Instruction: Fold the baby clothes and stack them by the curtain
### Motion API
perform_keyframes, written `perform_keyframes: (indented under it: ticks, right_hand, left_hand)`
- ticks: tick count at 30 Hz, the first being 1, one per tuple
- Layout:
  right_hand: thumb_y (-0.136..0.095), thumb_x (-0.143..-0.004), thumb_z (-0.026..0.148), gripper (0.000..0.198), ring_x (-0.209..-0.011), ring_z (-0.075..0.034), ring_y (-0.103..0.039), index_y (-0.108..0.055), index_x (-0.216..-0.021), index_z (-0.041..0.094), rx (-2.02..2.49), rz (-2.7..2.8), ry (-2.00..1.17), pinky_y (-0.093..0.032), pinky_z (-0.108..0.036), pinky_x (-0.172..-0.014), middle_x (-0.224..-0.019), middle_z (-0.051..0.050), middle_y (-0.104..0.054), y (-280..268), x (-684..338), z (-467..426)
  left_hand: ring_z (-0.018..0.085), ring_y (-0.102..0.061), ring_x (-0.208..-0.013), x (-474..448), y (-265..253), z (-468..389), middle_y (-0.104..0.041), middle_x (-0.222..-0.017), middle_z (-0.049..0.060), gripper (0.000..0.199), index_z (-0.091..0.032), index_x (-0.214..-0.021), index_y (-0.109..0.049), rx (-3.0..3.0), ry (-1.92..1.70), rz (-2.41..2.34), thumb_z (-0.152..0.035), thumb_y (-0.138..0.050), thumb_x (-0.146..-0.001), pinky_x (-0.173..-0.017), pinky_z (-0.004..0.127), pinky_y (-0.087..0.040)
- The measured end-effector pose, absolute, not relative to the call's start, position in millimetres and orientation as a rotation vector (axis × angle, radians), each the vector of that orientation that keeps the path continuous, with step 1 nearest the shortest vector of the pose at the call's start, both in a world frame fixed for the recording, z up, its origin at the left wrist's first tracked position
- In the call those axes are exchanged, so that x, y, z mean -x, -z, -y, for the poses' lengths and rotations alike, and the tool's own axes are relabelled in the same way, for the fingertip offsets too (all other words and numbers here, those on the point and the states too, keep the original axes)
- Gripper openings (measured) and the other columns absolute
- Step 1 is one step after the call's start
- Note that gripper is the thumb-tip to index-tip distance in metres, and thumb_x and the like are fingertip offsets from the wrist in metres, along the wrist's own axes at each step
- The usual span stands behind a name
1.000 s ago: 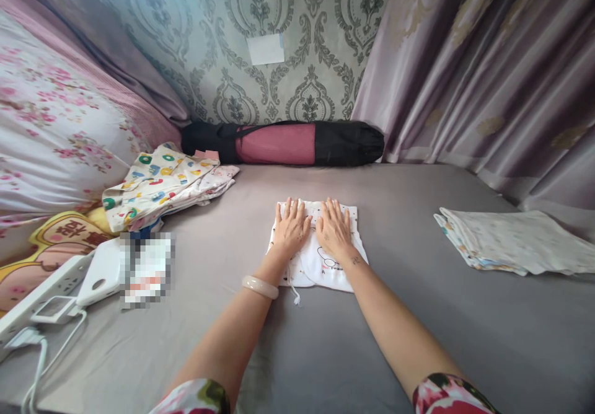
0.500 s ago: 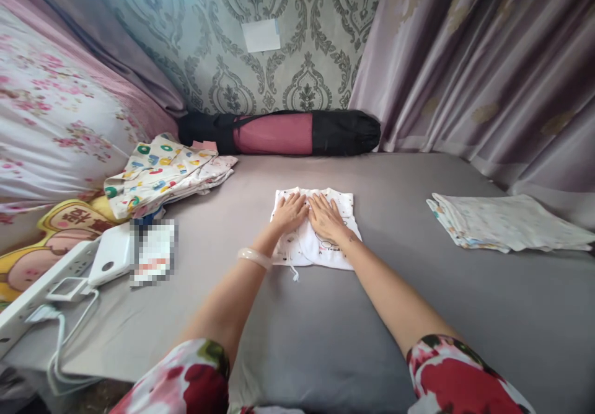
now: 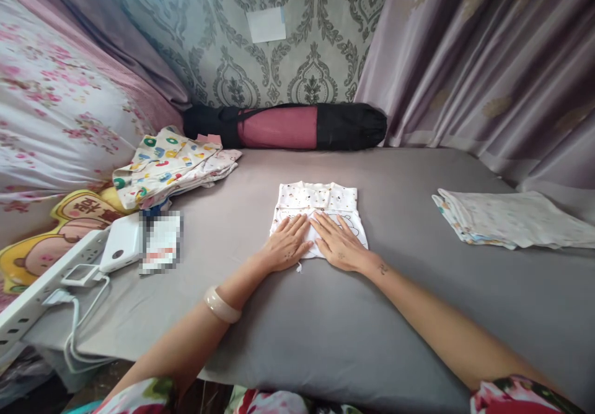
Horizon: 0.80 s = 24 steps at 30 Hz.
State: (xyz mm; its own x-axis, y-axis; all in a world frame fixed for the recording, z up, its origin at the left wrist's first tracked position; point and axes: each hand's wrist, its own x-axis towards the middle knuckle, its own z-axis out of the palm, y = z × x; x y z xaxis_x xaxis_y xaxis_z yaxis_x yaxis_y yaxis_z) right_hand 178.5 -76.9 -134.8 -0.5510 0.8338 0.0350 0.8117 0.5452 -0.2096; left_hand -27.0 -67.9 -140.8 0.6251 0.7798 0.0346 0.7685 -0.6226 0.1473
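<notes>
A small white garment (image 3: 318, 198) with tiny prints and a black line drawing lies folded on the grey sheet, its drawstring end poking out at the near edge. My left hand (image 3: 287, 243) rests flat on its near left part, fingers stretched out and pointing away from me. Beside it, my right hand (image 3: 338, 240) presses flat on the near right part, fingers spread. Both palms cover much of the garment's lower half. Neither hand grips anything.
Folded cloth (image 3: 515, 219) lies to the right. Patterned clothes (image 3: 171, 166) are piled at the left, near a white power bank (image 3: 121, 240), a power strip (image 3: 51, 290) and a yellow cushion (image 3: 41, 253). A black and pink rolled bag (image 3: 279, 127) lies along the wall.
Both hands have slid toward me, from the garment's upper middle to its near half, and moved slightly apart. The garment's far part is now uncovered. The view has shifted a little.
</notes>
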Motion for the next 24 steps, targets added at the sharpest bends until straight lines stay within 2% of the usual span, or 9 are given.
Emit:
perform_keyframes:
  ticks: [8,14,16,19,21,24]
  right_hand:
    - [-0.025,-0.098,0.034,0.058,-0.147,-0.021,-0.01,-0.022,-0.153,0.014,1.423,2.653,-0.253,-0.006,-0.048,-0.12,-0.16,-0.008,-0.016,137.8,-178.0,75.2]
    - [-0.029,-0.098,0.035,0.057,-0.147,-0.023,-0.012,-0.03,-0.15,0.013,1.408,2.595,-0.417,-0.011,-0.048,-0.119,-0.159,-0.011,-0.02,132.4,-179.5,81.8]
    - [-0.032,-0.098,0.035,0.054,-0.147,-0.023,-0.015,-0.035,-0.148,0.015,1.386,2.567,-0.456,-0.014,-0.048,-0.119,-0.158,-0.011,-0.025,131.6,-181.4,87.8]
    - [-0.034,-0.098,0.033,0.047,-0.144,-0.023,-0.023,-0.043,-0.143,0.018,1.335,2.541,-0.448,-0.018,-0.049,-0.118,-0.154,-0.01,-0.033,131.9,-185.0,98.7]
    - [-0.037,-0.098,0.032,0.043,-0.141,-0.024,-0.03,-0.047,-0.139,0.019,1.287,2.538,-0.406,-0.023,-0.049,-0.116,-0.15,-0.011,-0.039,132.3,-187.3,105.1]
    - [-0.045,-0.097,0.031,0.035,-0.132,-0.025,-0.043,-0.056,-0.128,0.019,1.233,2.516,-0.308,-0.034,-0.045,-0.11,-0.142,-0.012,-0.048,131.5,-188.9,111.9]
  left_hand:
    - [0.025,-0.017,-0.146,25.7,145.5,64.4,-0.024,-0.157,0.015,0.067,-0.011,-0.149,-0.027,-2.763,-0.166,-1.275,-0.054,-0.015,-0.099,-0.119,0.046,-0.016]
    - [0.028,-0.031,-0.141,26.3,140.8,73.1,-0.039,-0.148,0.019,0.057,-0.011,-0.142,-0.036,-2.794,-0.331,-1.254,-0.048,-0.026,-0.1,-0.115,0.048,-0.023]
    - [0.027,-0.041,-0.133,27.4,136.5,78.2,-0.048,-0.141,0.017,0.049,-0.014,-0.135,-0.044,-2.818,-0.405,-1.177,-0.045,-0.029,-0.1,-0.111,0.047,-0.03]
    - [0.025,-0.053,-0.111,30.1,130.3,84.1,-0.057,-0.122,0.013,0.042,-0.018,-0.118,-0.057,-2.825,-0.444,-1.092,-0.05,-0.04,-0.096,-0.096,0.042,-0.043]
    - [0.024,-0.054,-0.1,32.2,127.3,85.8,-0.058,-0.113,0.011,0.04,-0.02,-0.111,-0.06,-2.812,-0.439,-1.067,-0.053,-0.047,-0.093,-0.088,0.038,-0.046]
    - [0.021,-0.055,-0.095,34.3,123.4,86.0,-0.059,-0.104,0.009,0.034,-0.019,-0.111,-0.06,-2.79,-0.398,-0.975,-0.047,-0.048,-0.095,-0.083,0.033,-0.047]
